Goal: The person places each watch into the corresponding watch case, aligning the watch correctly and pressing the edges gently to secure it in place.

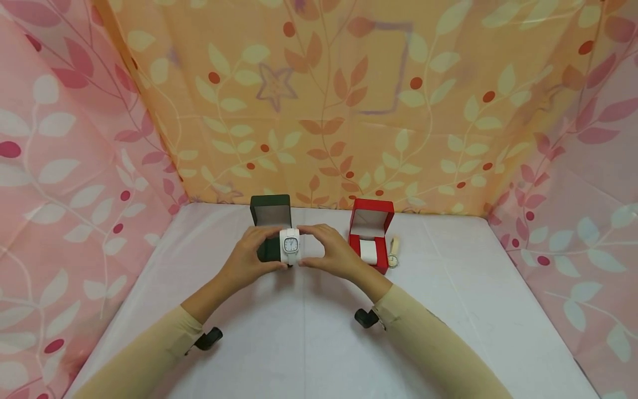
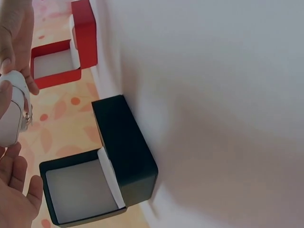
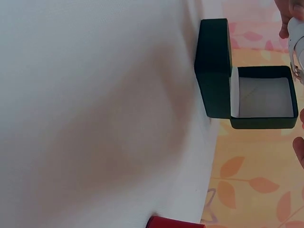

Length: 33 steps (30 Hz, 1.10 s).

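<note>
A white-strapped, square-faced watch [image 1: 291, 245], already wrapped round its white cushion [image 2: 9, 124], is pinched by fingers of the left hand [image 1: 248, 254] and right hand [image 1: 333, 252], not yet seated in the open dark-green box [image 2: 130, 142].

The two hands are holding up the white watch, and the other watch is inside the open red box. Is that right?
Not quite: the other watch is outside the open red box, on the white cloth beside it, as the head view shows.
</note>
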Tool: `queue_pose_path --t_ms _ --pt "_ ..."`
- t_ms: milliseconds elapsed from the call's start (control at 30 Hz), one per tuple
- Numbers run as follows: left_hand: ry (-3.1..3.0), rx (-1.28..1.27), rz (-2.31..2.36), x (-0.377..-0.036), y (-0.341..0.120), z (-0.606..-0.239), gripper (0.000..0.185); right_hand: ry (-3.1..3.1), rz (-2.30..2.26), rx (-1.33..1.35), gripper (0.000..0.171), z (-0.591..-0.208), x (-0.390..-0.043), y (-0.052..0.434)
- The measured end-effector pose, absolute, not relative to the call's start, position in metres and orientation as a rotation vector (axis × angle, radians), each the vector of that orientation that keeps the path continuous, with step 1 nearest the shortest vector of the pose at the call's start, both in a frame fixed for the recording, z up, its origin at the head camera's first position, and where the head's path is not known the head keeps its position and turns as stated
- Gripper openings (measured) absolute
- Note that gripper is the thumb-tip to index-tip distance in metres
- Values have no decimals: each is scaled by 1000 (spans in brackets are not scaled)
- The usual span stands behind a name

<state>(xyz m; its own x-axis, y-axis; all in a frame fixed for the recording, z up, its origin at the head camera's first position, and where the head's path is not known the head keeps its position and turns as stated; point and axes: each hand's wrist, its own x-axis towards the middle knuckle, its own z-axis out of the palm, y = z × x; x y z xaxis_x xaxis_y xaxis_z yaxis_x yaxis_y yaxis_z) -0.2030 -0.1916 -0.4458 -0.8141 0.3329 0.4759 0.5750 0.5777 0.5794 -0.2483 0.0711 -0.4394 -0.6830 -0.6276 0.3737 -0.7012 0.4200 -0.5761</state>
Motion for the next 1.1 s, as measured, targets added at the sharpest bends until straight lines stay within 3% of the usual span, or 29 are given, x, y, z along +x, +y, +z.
queue_pose_path --t_ms 1100 --pt "-2583 -640 -989 -228 -217 -438 86 -2580 1059 1229 80 -437 -286 42"
